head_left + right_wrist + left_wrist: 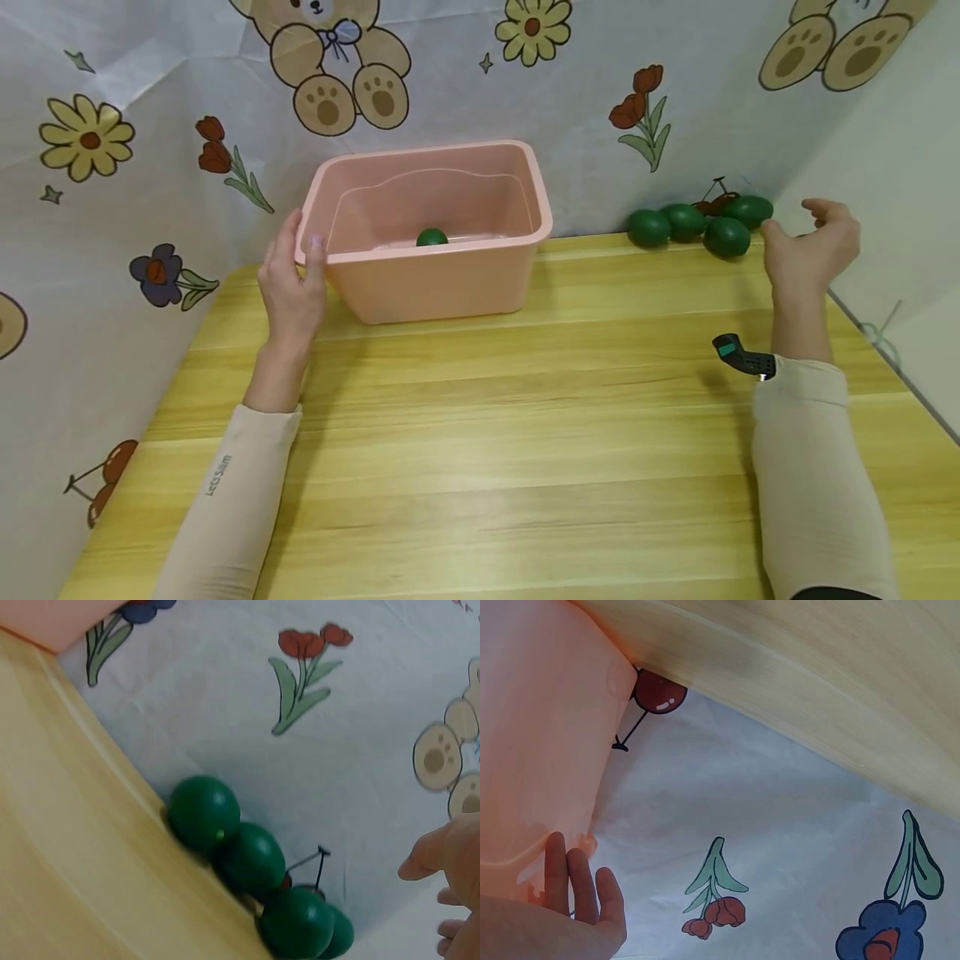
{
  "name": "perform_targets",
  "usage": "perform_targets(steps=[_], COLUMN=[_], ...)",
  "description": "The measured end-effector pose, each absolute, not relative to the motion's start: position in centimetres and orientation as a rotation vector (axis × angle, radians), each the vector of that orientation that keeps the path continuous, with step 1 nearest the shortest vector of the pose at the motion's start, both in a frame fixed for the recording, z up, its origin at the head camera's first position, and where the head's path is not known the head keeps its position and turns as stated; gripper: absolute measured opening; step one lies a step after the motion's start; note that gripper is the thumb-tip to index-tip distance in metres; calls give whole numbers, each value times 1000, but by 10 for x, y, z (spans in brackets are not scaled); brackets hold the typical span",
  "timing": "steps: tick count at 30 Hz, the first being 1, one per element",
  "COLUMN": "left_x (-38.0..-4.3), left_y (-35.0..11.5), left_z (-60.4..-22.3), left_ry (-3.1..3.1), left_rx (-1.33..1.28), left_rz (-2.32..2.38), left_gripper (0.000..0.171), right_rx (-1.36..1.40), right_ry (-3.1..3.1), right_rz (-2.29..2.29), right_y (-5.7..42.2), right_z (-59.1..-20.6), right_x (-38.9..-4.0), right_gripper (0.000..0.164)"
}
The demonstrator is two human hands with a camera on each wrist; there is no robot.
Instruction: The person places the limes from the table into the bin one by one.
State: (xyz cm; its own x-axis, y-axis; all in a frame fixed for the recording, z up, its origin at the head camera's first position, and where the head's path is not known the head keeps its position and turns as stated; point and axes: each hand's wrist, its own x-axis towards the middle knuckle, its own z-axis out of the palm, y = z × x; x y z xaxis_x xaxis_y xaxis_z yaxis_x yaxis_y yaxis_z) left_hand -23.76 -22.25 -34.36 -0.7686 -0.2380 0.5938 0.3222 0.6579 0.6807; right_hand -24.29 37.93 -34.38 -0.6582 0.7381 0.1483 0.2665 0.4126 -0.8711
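Note:
My left hand (292, 283) holds the left end of a pink plastic bin (435, 287), its thumb over the rim and its fingers along the outside wall. In the left wrist view those fingers (585, 892) lie against the bin, and the thumb is hidden. Inside the bin sits one smooth green egg-shaped piece (432, 237). Several matching green eggs (727, 237) lie bunched at the table's back right. Just right of them hovers my right hand (813, 250), fingers loosely bent and thumb apart, holding nothing. The right wrist view shows these eggs (204, 814) left of that hand.
A wooden table (525, 433) spreads before me. Behind it and at the left hangs a white sheet (450, 108) printed with bears and flowers. A pale wall (907, 225) borders the right side, with a thin cord (881, 333) near the table's edge.

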Motion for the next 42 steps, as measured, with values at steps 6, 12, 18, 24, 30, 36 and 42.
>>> perform_targets(steps=[6, 12, 18, 24, 30, 36, 42], left_x=[-236, -235, -235, -235, -235, -237, -239], left_y=[-227, -229, -230, -232, -232, -230, -225], left_z=[-344, -344, -343, -342, -341, -343, -344], left_ry=[-2191, -2190, -2193, -2193, -2191, -2209, -2222], left_rx=[-60, -63, -67, -60, -64, -63, -77], left_rz=[-1069, -1055, -1048, -1053, -1042, -1035, -1031], left_gripper=[67, 67, 67, 67, 67, 68, 69], right_rx=[-1039, -1109, -1108, -1083, -1066, -1053, -1055], right_ry=[-2112, -2121, -2197, -2272, -2310, -2259, -2215], right_rz=[1157, 1185, 1257, 1281, 1280, 1413, 1462], right_y=[391, 409, 426, 425, 423, 430, 445], right_z=[-356, -373, -380, -381, -386, -397, -407], right_x=[-242, -242, -243, -243, -243, -248, -255], right_gripper=[62, 71, 81, 81, 77, 86, 88])
